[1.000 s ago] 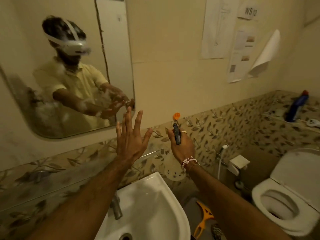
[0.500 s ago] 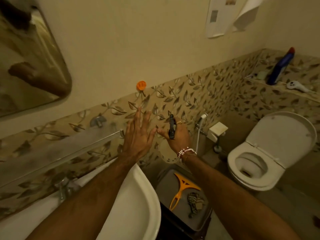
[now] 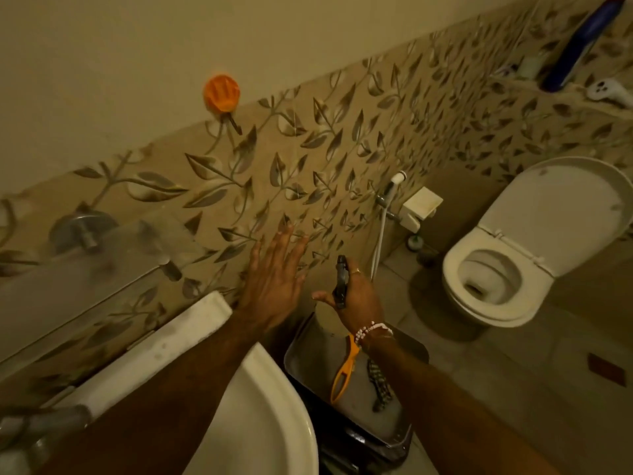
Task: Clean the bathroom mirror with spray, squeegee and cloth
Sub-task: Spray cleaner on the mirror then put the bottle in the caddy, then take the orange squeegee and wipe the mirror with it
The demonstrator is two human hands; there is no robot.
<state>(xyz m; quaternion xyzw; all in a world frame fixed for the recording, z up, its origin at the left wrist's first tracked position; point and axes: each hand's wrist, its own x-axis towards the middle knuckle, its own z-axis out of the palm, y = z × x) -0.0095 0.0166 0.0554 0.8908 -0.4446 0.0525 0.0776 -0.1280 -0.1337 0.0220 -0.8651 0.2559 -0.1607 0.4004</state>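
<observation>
My right hand [image 3: 359, 299] is shut on the spray bottle [image 3: 340, 282], whose dark trigger head sticks up from my fist; its pale body hangs just over the far end of a dark tray [image 3: 301, 351]. In the tray lie an orange squeegee [image 3: 344, 371] and a patterned cloth [image 3: 378, 385], partly hidden by my right forearm. My left hand [image 3: 274, 279] is open with fingers spread and empty, left of the bottle, in front of the leaf-patterned tiles. The mirror is out of view.
A white sink [image 3: 270, 423] sits under my left forearm, with a glass shelf [image 3: 85, 269] above it to the left. An open toilet [image 3: 507, 269] stands to the right. A bidet sprayer [image 3: 394, 183] and an orange hook [image 3: 221, 94] are on the wall; a blue bottle [image 3: 582, 39] stands on a far ledge.
The view has tipped down and to the right, and the mirror has left the frame. My right hand has lowered the spray bottle towards the tray. My left hand has come down too, still open.
</observation>
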